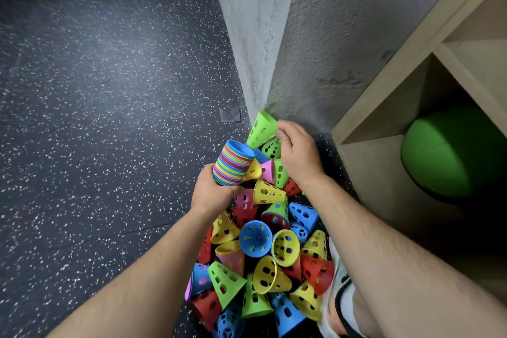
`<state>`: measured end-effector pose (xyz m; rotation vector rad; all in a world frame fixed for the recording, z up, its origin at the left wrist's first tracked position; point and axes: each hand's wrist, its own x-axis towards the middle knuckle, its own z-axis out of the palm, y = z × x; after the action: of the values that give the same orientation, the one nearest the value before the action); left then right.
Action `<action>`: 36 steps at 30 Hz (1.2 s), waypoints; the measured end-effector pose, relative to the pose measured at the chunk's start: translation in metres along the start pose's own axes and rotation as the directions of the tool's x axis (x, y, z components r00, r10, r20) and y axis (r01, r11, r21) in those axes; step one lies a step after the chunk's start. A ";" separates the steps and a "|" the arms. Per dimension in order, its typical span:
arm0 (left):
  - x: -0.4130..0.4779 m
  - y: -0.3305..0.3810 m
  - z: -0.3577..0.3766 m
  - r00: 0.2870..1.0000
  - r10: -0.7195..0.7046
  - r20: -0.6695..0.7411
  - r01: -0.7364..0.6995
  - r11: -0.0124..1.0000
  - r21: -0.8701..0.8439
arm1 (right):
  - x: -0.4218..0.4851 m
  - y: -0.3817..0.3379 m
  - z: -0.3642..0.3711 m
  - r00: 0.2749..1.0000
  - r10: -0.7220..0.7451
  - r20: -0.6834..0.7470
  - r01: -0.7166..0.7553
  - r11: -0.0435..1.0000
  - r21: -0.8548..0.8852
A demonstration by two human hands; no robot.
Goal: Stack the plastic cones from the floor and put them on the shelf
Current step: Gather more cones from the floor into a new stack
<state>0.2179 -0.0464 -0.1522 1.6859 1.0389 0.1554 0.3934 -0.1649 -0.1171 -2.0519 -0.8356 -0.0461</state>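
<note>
You hold a tilted multicoloured stack (pixel 233 163) and a green cone (pixel 260 129) above the loose perforated cones (pixel 263 255).

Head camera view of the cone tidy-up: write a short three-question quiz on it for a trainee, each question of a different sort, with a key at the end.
1. True or false: the left hand grips a stack of nested cones.
2. The single cone pinched by the right hand is: A red, B green, C blue.
3. Fill in: the loose cones lie in a pile on the ____, beside the wooden shelf.

Key: 1 true; 2 B; 3 floor.
</note>
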 end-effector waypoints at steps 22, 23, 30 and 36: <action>0.006 0.005 0.021 0.997 0.031 0.072 -0.031 1.000 -0.007 | 0.007 0.043 0.037 0.893 0.389 0.229 -0.256 0.854 -0.453; 0.005 0.006 0.020 0.997 0.033 0.071 -0.032 0.999 -0.009 | 0.007 0.042 0.037 0.893 0.384 0.236 -0.245 0.853 -0.460; 0.004 0.001 0.019 0.997 0.034 0.068 -0.034 0.999 0.002 | 0.017 0.039 0.041 0.846 0.430 0.314 -0.203 0.805 -0.557; 0.000 0.001 0.014 0.997 0.043 0.066 -0.042 0.999 -0.023 | 0.011 0.039 0.043 0.849 0.479 0.223 -0.331 0.811 -0.482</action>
<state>0.2265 -0.0562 -0.1566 1.6827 0.9490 0.1366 0.4127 -0.1415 -0.1677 -2.6768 -0.5874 0.4120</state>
